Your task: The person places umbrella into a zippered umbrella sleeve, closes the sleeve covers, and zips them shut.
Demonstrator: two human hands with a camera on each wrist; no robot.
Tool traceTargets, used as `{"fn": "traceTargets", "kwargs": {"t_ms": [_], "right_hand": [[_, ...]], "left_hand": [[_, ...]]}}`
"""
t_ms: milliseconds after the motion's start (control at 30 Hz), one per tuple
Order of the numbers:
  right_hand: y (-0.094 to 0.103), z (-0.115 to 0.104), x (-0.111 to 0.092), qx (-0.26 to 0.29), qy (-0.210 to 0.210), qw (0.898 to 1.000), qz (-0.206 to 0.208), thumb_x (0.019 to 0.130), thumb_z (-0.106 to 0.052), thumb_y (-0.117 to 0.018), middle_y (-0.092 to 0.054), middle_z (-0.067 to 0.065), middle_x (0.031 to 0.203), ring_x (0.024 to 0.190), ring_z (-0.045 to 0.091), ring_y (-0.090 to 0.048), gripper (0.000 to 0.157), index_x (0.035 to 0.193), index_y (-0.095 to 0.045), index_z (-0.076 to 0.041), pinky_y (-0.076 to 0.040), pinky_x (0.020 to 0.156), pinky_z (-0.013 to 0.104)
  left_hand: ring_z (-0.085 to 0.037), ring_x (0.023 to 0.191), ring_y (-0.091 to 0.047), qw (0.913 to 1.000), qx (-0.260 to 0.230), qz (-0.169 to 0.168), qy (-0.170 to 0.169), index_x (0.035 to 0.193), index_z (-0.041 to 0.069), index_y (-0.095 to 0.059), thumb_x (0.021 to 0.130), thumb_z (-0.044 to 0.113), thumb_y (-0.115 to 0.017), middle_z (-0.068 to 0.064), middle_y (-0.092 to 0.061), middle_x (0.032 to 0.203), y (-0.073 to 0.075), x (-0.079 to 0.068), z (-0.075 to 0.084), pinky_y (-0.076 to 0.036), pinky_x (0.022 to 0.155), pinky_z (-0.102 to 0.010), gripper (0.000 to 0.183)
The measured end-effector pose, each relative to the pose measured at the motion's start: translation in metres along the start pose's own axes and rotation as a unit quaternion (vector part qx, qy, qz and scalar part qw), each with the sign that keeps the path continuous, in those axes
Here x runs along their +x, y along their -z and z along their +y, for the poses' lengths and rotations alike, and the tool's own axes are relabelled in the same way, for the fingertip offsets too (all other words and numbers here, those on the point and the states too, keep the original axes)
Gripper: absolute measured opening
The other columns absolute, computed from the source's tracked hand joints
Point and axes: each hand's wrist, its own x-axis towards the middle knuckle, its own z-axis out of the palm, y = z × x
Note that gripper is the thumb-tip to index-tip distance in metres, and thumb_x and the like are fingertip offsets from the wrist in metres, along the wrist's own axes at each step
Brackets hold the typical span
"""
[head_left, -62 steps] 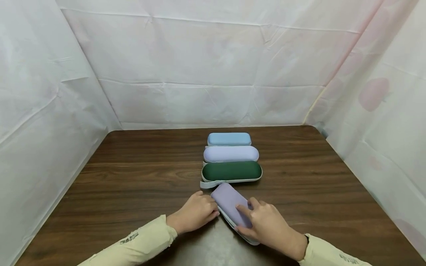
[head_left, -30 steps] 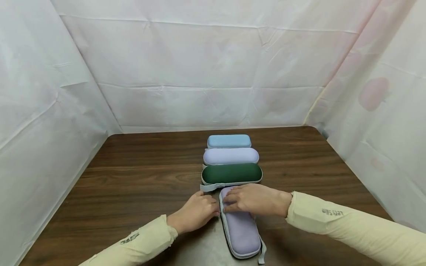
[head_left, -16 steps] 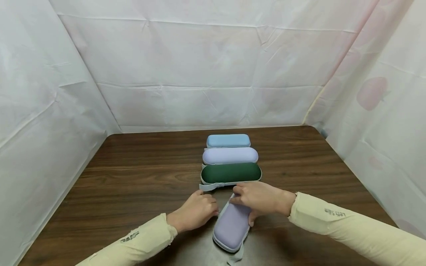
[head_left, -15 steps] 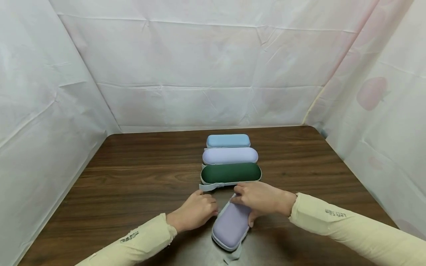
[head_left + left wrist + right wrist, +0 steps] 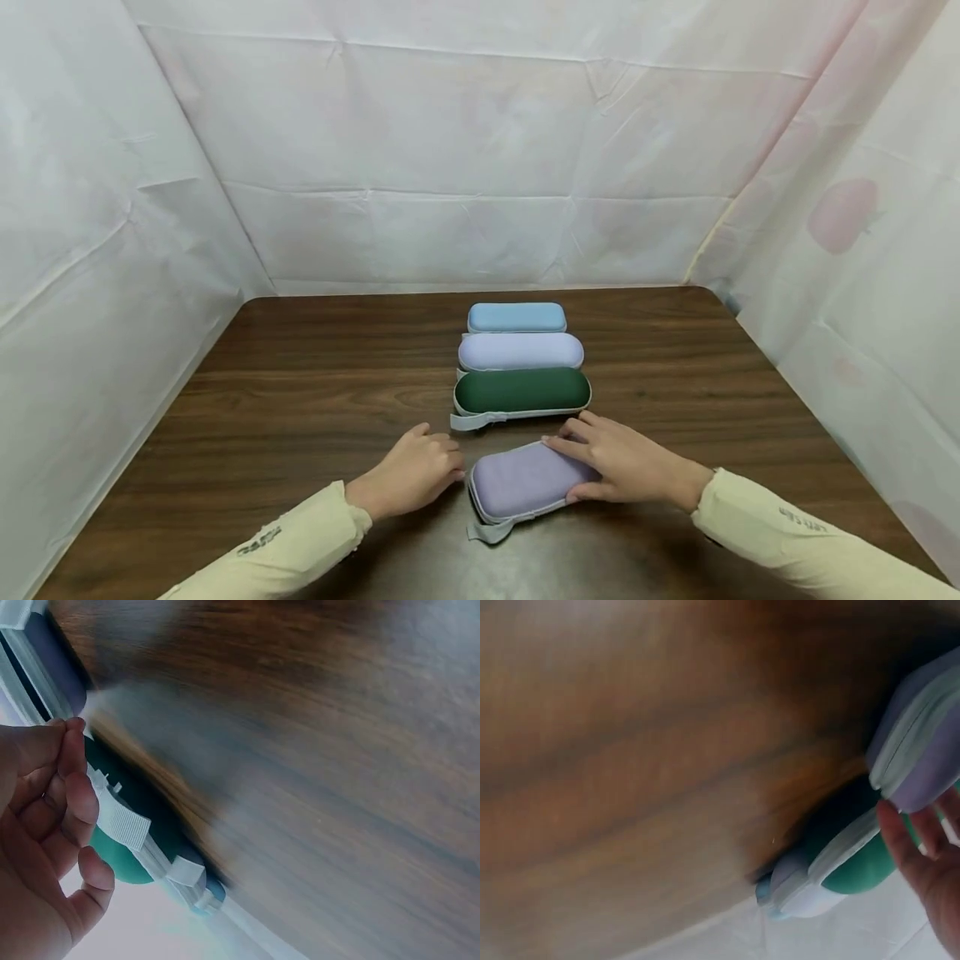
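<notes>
A purple zippered glasses case lies nearest on the table, slightly slanted, its grey strap at the front left. Over its right end, my right hand grips it, thumb on the near side and fingers at the far edge. The right wrist view shows those fingertips against the case. My left hand rests just left of the case, apart from it, fingers loosely curled with nothing in them. In the left wrist view the thumb and index tips meet, holding nothing.
Behind the purple case stand a dark green case, a lavender case and a light blue case, lined up front to back. The brown wood table is enclosed by white sheets at the back and sides.
The purple case has turned from lengthwise to nearly crosswise, its strap now at the front left. The right hand has shifted to its right end; the left hand has drawn back slightly left.
</notes>
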Motion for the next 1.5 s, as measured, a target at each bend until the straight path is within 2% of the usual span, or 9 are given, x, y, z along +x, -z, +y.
{"fn": "traceTargets", "kwargs": {"t_ms": [200, 600, 733, 900, 1033, 1200, 1367, 1433, 1500], "right_hand": [[-0.005, -0.01, -0.002, -0.017, -0.038, 0.998, 0.041, 0.082, -0.057, -0.066, -0.054, 0.0, 0.105, 0.085, 0.012, -0.042, 0.066, 0.128, -0.062, -0.009, -0.042, 0.071, 0.03], [-0.005, -0.02, 0.003, -0.048, -0.08, 0.995, 0.027, 0.085, -0.056, -0.064, -0.053, 0.002, 0.099, 0.08, 0.014, -0.041, 0.064, 0.128, -0.062, -0.008, -0.04, 0.065, 0.028], [-0.005, -0.02, 0.004, -0.044, -0.083, 0.995, 0.024, 0.085, -0.056, -0.063, -0.053, 0.003, 0.1, 0.081, 0.014, -0.041, 0.064, 0.128, -0.061, -0.008, -0.04, 0.066, 0.028], [-0.005, -0.021, 0.008, -0.044, -0.09, 0.995, 0.014, 0.086, -0.057, -0.062, -0.053, 0.003, 0.101, 0.081, 0.014, -0.04, 0.065, 0.129, -0.06, -0.01, -0.04, 0.066, 0.029], [-0.005, -0.023, 0.011, -0.041, -0.089, 0.995, 0.011, 0.086, -0.057, -0.062, -0.053, 0.002, 0.101, 0.08, 0.013, -0.04, 0.065, 0.13, -0.06, -0.009, -0.04, 0.065, 0.029], [-0.004, -0.022, 0.008, -0.033, -0.092, 0.995, 0.0, 0.085, -0.057, -0.062, -0.054, 0.002, 0.107, 0.087, 0.014, -0.044, 0.066, 0.132, -0.058, -0.009, -0.044, 0.07, 0.031], [0.005, -0.017, -0.006, 0.023, -0.107, 0.994, -0.001, 0.081, -0.048, -0.073, -0.054, 0.001, 0.119, 0.103, 0.012, -0.048, 0.067, 0.132, -0.055, -0.009, -0.047, 0.081, 0.033], [0.008, -0.015, -0.013, 0.047, -0.108, 0.993, 0.015, 0.078, -0.043, -0.077, -0.052, -0.001, 0.118, 0.102, 0.009, -0.048, 0.063, 0.128, -0.057, -0.01, -0.048, 0.079, 0.03], [0.008, -0.013, -0.017, 0.059, -0.097, 0.993, 0.034, 0.077, -0.039, -0.079, -0.051, -0.003, 0.114, 0.099, 0.007, -0.048, 0.055, 0.122, -0.06, -0.012, -0.048, 0.077, 0.028]], "left_hand": [[-0.011, 0.068, -0.055, 1.0, -0.004, -0.005, 0.006, 0.072, 0.018, -0.063, 0.085, 0.023, -0.07, 0.008, -0.053, 0.069, 0.002, -0.003, 0.001, -0.03, 0.06, -0.028, 0.016], [-0.01, 0.066, -0.053, 0.9997, -0.013, 0.016, 0.009, 0.069, 0.02, -0.061, 0.083, 0.026, -0.072, 0.009, -0.052, 0.067, 0.003, -0.01, 0.021, -0.03, 0.061, -0.028, 0.018], [-0.01, 0.066, -0.051, 0.9992, -0.008, 0.039, 0.005, 0.068, 0.02, -0.058, 0.082, 0.026, -0.073, 0.01, -0.053, 0.068, 0.006, -0.01, 0.031, -0.034, 0.062, -0.03, 0.022], [-0.01, 0.063, -0.049, 0.9971, 0.012, 0.075, -0.006, 0.065, 0.02, -0.058, 0.079, 0.027, -0.076, 0.009, -0.052, 0.065, 0.008, -0.007, 0.043, -0.028, 0.059, -0.027, 0.024], [-0.009, 0.063, -0.051, 0.9969, 0.019, 0.077, -0.002, 0.064, 0.02, -0.061, 0.079, 0.027, -0.076, 0.009, -0.055, 0.065, 0.008, -0.006, 0.049, -0.027, 0.056, -0.025, 0.023], [-0.006, 0.066, -0.05, 0.9943, -0.068, 0.066, 0.049, 0.069, 0.02, -0.061, 0.079, 0.031, -0.076, 0.011, -0.054, 0.069, 0.007, -0.008, 0.04, -0.039, 0.058, -0.023, 0.021], [-0.008, 0.075, -0.058, 0.9696, -0.197, 0.068, 0.128, 0.094, 0.008, -0.062, 0.075, 0.029, -0.082, 0.001, -0.063, 0.087, 0.008, -0.007, 0.029, -0.048, 0.064, -0.022, 0.035], [-0.013, 0.084, -0.063, 0.962, -0.228, 0.056, 0.14, 0.107, 0.003, -0.06, 0.076, 0.027, -0.082, -0.006, -0.066, 0.099, 0.007, -0.007, 0.028, -0.051, 0.07, -0.025, 0.045], [-0.017, 0.091, -0.065, 0.961, -0.235, 0.05, 0.137, 0.114, -0.001, -0.059, 0.077, 0.025, -0.081, -0.011, -0.066, 0.106, 0.007, -0.006, 0.027, -0.052, 0.075, -0.027, 0.051]]}}
